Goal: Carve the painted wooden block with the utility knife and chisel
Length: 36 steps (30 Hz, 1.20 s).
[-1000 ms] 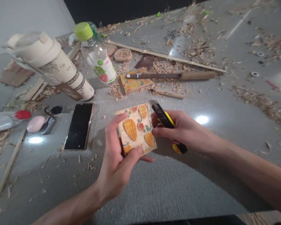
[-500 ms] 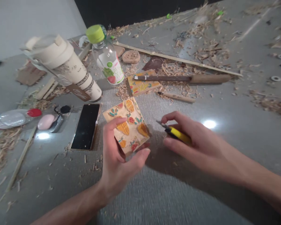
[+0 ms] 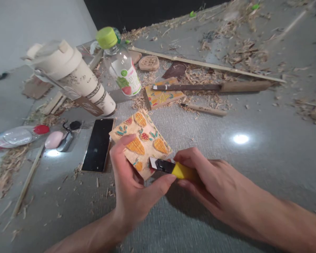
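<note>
A square wooden block (image 3: 149,129) with carved, painted orange and red fruit shapes is gripped by my left hand (image 3: 134,189). Its index finger lies over the left side and the thumb comes up by the near corner. Wrapped in my right hand (image 3: 208,179) is a yellow-and-black utility knife (image 3: 183,171). The knife's blade is over the near right part of the block, beside a red shape; whether it touches the wood I cannot tell. My left thumb tip is close to the knife's handle.
A phone (image 3: 98,144), a tumbler (image 3: 76,77) and a green-capped bottle (image 3: 123,66) stand or lie left and behind. Further back, a file (image 3: 213,87) rests on another painted block (image 3: 162,99), near a small carving tool (image 3: 204,109). Wood shavings (image 3: 247,58) litter the table.
My right hand has brought the utility knife left and down, from beside the block to over its near right part. My left hand still holds the block, turned slightly.
</note>
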Available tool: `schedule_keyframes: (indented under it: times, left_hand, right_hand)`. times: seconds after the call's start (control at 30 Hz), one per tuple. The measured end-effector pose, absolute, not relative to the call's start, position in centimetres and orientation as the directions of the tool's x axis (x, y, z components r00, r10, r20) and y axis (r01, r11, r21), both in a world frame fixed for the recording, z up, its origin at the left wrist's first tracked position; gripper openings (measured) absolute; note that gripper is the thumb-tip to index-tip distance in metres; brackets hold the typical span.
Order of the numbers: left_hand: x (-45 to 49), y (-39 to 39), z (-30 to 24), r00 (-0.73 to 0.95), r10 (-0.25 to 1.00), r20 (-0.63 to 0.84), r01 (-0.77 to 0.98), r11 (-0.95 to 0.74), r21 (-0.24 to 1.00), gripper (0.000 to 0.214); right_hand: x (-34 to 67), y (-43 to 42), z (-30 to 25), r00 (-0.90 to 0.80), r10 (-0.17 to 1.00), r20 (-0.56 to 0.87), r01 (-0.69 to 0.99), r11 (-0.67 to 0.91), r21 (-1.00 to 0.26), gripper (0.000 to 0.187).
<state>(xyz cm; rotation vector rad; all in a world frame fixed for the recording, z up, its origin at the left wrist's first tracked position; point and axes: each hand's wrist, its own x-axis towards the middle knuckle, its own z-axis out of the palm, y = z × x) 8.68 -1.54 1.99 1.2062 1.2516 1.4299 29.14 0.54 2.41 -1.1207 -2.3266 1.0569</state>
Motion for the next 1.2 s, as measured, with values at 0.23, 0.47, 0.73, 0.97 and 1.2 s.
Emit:
schedule_keyframes:
  times: [0.23, 0.47, 0.73, 0.97, 1.2]
  left_hand:
    - [8.4, -1.7, 1.8, -0.117, 0.983, 0.141, 0.018, -0.14, 0.99, 0.075]
    - [8.2, -1.9, 1.2, -0.117, 0.986, 0.12, 0.076, -0.112, 0.991, 0.074]
    - [8.2, -1.7, 0.7, -0.165, 0.967, 0.192, 0.114, -0.175, 0.978, 0.063]
    - [8.1, -1.6, 0.4, -0.211, 0.964, 0.165, 0.182, -0.127, 0.975, 0.061]
    - [8.3, -1.6, 0.9, -0.236, 0.96, 0.152, 0.164, -0.115, 0.98, 0.063]
  right_hand:
    - [29.3, 0.7, 2.5, -0.607, 0.794, -0.007, 0.55, 0.414, -0.726, 0.017]
    - [29.3, 0.6, 2.5, -0.591, 0.807, 0.003, 0.616, 0.454, -0.643, 0.018]
    - [28.9, 0.4, 2.3, -0.562, 0.815, 0.139, 0.65, 0.54, -0.536, 0.011]
    - [28.6, 0.2, 1.9, -0.542, 0.803, 0.248, 0.667, 0.591, -0.454, 0.007]
    - [28.3, -0.6, 2.1, -0.505, 0.823, 0.259, 0.716, 0.567, -0.407, 0.004]
